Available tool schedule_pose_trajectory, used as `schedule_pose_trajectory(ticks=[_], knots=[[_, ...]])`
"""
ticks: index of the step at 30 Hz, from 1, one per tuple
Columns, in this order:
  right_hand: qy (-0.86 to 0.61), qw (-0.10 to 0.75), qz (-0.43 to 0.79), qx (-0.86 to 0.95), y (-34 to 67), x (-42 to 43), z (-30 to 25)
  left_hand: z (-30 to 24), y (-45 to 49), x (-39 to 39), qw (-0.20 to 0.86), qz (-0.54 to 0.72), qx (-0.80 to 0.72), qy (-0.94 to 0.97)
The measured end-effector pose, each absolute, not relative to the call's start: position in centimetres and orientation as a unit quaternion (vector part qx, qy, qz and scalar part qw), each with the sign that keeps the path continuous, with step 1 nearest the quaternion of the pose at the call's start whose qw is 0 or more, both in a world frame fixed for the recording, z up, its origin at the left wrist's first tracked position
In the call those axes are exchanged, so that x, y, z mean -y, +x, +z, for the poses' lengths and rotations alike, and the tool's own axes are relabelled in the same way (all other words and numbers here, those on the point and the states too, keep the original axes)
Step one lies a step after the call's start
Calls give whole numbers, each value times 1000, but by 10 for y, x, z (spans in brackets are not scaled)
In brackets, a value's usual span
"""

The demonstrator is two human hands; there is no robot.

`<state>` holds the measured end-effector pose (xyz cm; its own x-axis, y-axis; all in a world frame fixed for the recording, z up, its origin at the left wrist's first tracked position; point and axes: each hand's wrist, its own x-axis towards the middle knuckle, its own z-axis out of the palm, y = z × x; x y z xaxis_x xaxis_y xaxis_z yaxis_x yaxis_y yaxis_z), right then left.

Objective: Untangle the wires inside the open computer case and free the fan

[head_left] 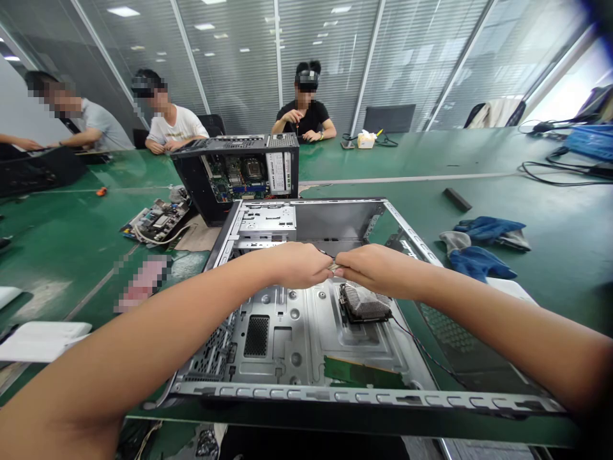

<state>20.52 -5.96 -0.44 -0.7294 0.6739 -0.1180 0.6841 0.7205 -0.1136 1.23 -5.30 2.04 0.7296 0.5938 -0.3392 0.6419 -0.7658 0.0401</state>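
Note:
Above an open computer case (306,393) lying on its side, my left hand (306,265) and my right hand (364,268) meet with fingers pinched. A small pale piece shows between the fingertips, too covered to name. Just below my right hand, a CPU cooler (368,301) with metal fins sits in the case, its thin cable trailing to the right. A green memory module (361,372) lies near the case's front rail. The bare metal floor of the case shows below my hands.
Behind stands another computer case (234,145) with its board exposed. A circuit board (160,218) lies at left, and blue work gloves (483,246) and a dark bar (457,199) at right. Several people sit across the green table (383,167), near a tissue box (366,140).

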Motion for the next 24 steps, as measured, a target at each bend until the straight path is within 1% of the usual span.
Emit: schedule_pose_trajectory(ticks=[8, 13, 17, 24], knots=[[355, -12, -89, -930, 209, 60, -8, 20, 12, 51, 107, -155, -311, 932], [359, 2, -85, -929, 207, 60, -5, 21, 9, 50, 124, -131, -297, 938], [355, 6, -88, -931, 206, 60, -4, 18, 8, 47, 133, -138, -294, 936], [363, 21, -102, -926, 206, 59, -3, 17, 8, 48, 116, -149, -317, 929]])
